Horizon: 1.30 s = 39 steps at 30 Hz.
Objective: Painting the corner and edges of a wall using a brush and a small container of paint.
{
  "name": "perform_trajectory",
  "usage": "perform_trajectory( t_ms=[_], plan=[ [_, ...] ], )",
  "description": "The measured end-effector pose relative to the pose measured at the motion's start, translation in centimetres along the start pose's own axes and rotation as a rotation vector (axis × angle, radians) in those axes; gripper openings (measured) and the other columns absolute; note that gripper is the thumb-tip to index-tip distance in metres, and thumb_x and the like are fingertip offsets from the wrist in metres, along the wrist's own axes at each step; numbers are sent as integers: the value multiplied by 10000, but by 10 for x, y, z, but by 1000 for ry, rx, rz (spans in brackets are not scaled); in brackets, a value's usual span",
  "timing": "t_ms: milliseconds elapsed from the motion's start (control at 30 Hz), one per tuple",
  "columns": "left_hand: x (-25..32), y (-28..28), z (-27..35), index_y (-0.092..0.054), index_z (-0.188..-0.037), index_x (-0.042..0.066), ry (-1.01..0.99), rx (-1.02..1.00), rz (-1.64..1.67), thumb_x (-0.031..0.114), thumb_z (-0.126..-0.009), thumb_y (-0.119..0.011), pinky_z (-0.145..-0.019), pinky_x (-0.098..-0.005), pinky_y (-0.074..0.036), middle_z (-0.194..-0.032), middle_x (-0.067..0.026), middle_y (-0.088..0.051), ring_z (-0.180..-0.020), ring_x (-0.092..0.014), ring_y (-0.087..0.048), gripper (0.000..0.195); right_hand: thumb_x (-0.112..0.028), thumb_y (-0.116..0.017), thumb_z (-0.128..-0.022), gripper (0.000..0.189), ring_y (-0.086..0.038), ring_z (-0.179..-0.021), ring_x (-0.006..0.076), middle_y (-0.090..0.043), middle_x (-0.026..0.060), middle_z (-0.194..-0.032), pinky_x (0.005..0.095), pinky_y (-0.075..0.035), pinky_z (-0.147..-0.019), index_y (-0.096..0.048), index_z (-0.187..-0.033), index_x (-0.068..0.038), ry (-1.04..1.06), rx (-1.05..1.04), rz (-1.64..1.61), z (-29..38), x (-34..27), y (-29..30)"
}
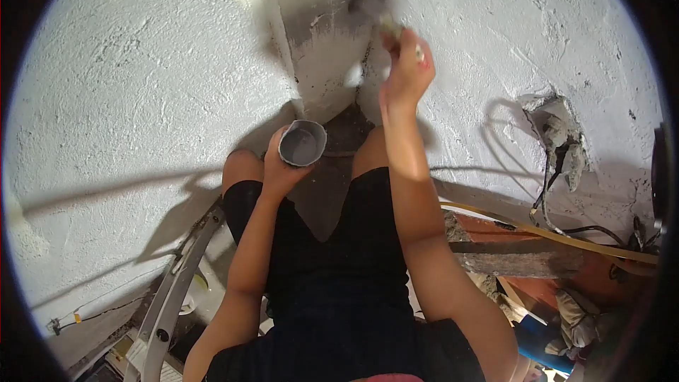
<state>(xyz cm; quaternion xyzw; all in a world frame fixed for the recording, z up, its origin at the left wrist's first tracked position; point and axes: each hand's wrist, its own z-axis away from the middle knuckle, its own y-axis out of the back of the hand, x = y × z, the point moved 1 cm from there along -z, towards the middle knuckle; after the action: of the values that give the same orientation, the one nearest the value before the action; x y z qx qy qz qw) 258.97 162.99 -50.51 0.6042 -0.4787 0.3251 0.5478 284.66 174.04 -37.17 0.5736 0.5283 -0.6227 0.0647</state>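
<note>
My left hand grips a cup with a ragged rim, held above my lap. Grey paint or a similar liquid covers its inside. Out in front, my right hand is closed around the handle of a paintbrush, blurred by motion. The brush head is at the upper part of a narrow column face in the wall corner, where a dark grey patch shows. Whether the bristles touch the surface cannot be told. Rough white plastered walls stand on both sides of the column.
On the right, a broken hole in the wall holds hanging cables. A yellow hose or strip crosses above a wooden beam. Work gloves lie among clutter lower right. A ladder rail rises at my left.
</note>
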Motion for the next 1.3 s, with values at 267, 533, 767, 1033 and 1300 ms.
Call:
perform_trajectory(
  t_ms=[267, 533, 767, 1033, 1300],
  plan=[
    [-26, -3, 4, -542, -1429, 7, -21, 29, 97, 126, -650, -950, -1092, -408, -496, -1364, -160, -652, -1294, -305, -637, 888, -146, -661, -1064, 220, -696, -923, 198, -726, 131, -1054, 374, -574, -910, -689, -1135, 60, 3, -23, -262, -3, -2, -15],
    [1, 1, 1, -544, -1428, 14, -5, 0, 53, 139, -662, -956, -1092, -402, -496, -1358, -146, -657, -1289, -295, -637, 879, -109, -662, -1047, 199, -713, -831, 223, -715, 140, -929, 355, -585, -837, -695, -1100, 80, -61, 93, 103, 16, 13, 26],
    [2, 0, 1, -557, -1413, 15, -13, -30, 37, 114, -651, -936, -1103, -404, -483, -1349, -145, -653, -1292, -309, -630, 856, -185, -675, -1067, 230, -692, -858, 146, -739, 91, -892, 283, -532, -827, -694, -1082, 44, 27, -153, -254, 14, -60, -64],
    [6, 1, 1, -563, -1403, 11, -25, -12, 20, 102, -634, -926, -1105, -405, -481, -1363, -147, -644, -1304, -321, -623, 855, -169, -673, -1064, 228, -718, -791, 149, -745, 84, -876, 278, -549, -758, -698, -1028, 56, -58, -75, 273, 45, 6, 8],
    [-12, 0, 5, -555, -1423, 15, 4, -18, 35, 106, -639, -933, -1118, -398, -477, -1375, -147, -644, -1316, -318, -620, 875, -153, -682, -1055, 190, -729, -839, 165, -733, 87, -892, 314, -577, -808, -679, -1038, 36, 3, -65, 70, 46, -10, -31]
  ],
)
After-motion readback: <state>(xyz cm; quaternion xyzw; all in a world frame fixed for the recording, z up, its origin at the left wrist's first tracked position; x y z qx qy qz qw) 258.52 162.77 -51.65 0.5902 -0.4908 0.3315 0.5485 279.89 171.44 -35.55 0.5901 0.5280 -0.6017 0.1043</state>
